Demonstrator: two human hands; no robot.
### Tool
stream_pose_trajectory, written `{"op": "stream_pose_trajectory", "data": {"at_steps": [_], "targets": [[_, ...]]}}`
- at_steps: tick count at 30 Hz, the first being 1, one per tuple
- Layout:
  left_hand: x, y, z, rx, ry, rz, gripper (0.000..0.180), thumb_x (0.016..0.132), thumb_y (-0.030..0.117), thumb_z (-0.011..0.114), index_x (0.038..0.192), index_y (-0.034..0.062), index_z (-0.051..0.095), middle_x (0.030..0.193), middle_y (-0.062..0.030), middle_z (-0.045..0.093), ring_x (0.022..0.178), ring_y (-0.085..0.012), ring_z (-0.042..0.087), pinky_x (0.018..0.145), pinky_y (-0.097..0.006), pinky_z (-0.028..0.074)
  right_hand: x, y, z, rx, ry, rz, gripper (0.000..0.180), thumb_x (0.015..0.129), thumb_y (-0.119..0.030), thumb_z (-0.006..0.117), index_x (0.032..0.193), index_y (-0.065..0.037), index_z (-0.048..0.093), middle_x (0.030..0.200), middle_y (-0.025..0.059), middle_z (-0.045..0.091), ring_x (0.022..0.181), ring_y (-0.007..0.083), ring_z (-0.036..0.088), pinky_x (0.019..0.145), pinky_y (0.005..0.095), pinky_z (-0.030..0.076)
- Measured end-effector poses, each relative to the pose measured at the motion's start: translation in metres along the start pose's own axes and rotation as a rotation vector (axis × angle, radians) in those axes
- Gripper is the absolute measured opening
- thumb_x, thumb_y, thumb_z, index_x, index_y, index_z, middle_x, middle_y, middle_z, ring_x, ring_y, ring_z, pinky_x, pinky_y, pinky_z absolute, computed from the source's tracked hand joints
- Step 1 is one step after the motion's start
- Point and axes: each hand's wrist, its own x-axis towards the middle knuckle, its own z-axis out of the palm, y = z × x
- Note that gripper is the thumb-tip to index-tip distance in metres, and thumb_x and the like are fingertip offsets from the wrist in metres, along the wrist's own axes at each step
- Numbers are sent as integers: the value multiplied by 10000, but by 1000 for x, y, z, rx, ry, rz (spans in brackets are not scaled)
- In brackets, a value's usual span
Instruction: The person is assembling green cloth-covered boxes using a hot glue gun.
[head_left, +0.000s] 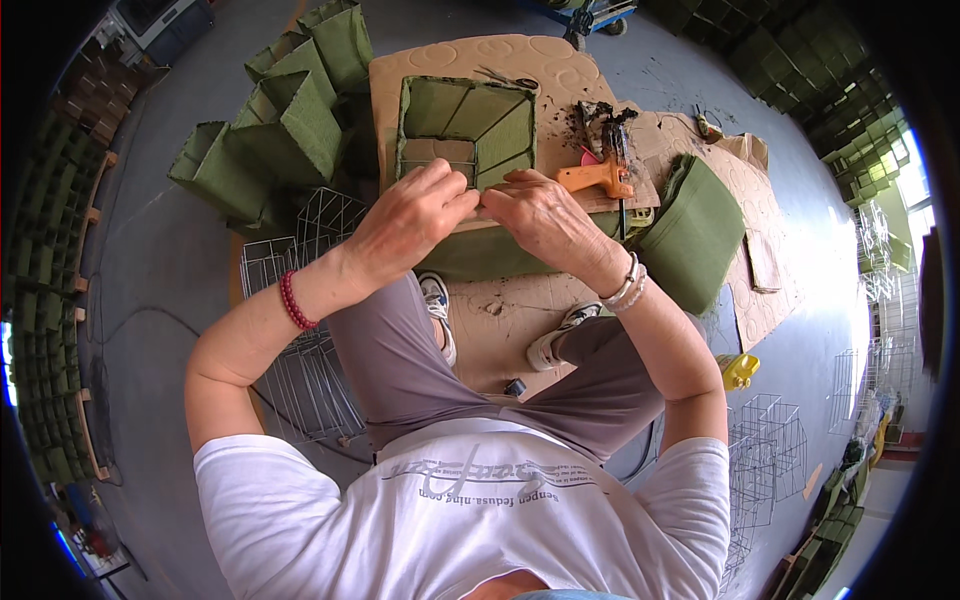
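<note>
Left hand: the left hand (415,215) is curled, fingertips pinching the near rim of the green felt-lined wire box (465,130).
Right hand: the right hand (545,215) presses that same rim, fingers bent (touching the left).
Surface: cardboard sheet (520,70) under the box; orange glue gun (595,177) just right of it.
Room: grey floor (190,260); finished green boxes (280,130) left of the box.

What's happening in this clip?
A seated person presses both hands, left hand and right hand, on the near rim of a green felt-lined wire box lying on cardboard. An orange glue gun lies just right of the box. Finished green boxes are piled to the left, bare wire frames sit by the left knee, and a stack of felt lies to the right.
</note>
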Motion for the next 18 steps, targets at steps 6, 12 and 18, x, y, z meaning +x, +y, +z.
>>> {"op": "stream_pose_trajectory", "data": {"at_steps": [6,12,18], "targets": [[-12,13,2,246,52,3,281,717,-2,671,983,-68,612,804,-98,501,786,-247,518,702,-358,475,-5,-8,-1,-12,-48,6,58,779,-55,587,767,-21,541,636,132,580,654,297,607,792,362,459],[-15,23,7,98,6,-39,215,745,-1,671,943,-57,608,796,-97,488,775,-248,508,674,-349,465,-10,-13,-4,-25,-117,-14,110,827,-102,598,797,-6,553,734,134,611,743,275,620,763,347,448],[-17,29,15,79,70,-66,125,763,10,667,855,-26,590,748,-93,449,740,-243,485,649,-355,447,-22,-29,18,-178,124,-14,163,800,-91,590,908,23,543,970,167,629,986,268,622,867,346,461]]}}
